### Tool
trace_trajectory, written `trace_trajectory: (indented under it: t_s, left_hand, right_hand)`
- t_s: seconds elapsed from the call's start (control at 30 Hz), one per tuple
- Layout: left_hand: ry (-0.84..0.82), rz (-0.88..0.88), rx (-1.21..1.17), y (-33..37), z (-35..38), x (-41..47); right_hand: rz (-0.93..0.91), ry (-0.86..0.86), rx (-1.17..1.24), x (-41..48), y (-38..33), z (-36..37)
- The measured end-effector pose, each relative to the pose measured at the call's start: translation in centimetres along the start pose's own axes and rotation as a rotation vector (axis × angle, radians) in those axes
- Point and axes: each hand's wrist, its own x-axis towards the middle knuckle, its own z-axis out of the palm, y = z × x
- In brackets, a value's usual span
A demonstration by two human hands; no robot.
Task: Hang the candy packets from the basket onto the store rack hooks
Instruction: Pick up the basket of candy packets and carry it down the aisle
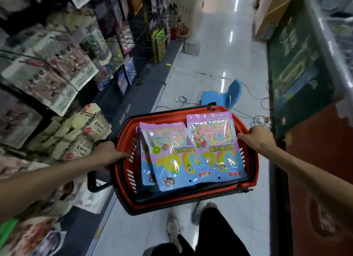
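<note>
Fingers of my left hand (pixel 111 153) and right hand (pixel 257 137) grip opposite rims of the red basket (pixel 123 139), so its candy packets (pixel 215 150) lie flat, ready for hanging.

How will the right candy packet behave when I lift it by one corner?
The right packet in the basket is a thin glossy pouch, so it will probably flop and feel slippery. The loose candy strings behind its window suggest it is light, and they may shift.
</note>
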Motion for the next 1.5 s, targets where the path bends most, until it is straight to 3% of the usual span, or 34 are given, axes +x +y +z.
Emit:
trace_trajectory:
  t_s: [0.4, 0.77, 1.3, 1.5]
  left_hand:
    - [0.073, -0.222, -0.103, 13.3, -4.1, 15.2]
    - [0.104, -0.346, -0.332, 20.5, -7.6, 26.7]
    - [0.074, -0.475, -0.636, 22.4, -11.2, 40.5]
    - [0.088, -0.589, -0.685, 23.8, -10.1, 42.6]
  right_hand:
    - [-0.204, -0.099, -0.033, 31.4, -9.4, -3.9]
    - [-0.383, -0.105, -0.094, 51.1, -22.4, -6.8]
    - [-0.482, -0.218, -0.270, 67.6, -41.0, -6.3]
    - [-0.637, -0.272, -0.411, 72.4, -45.9, -4.8]
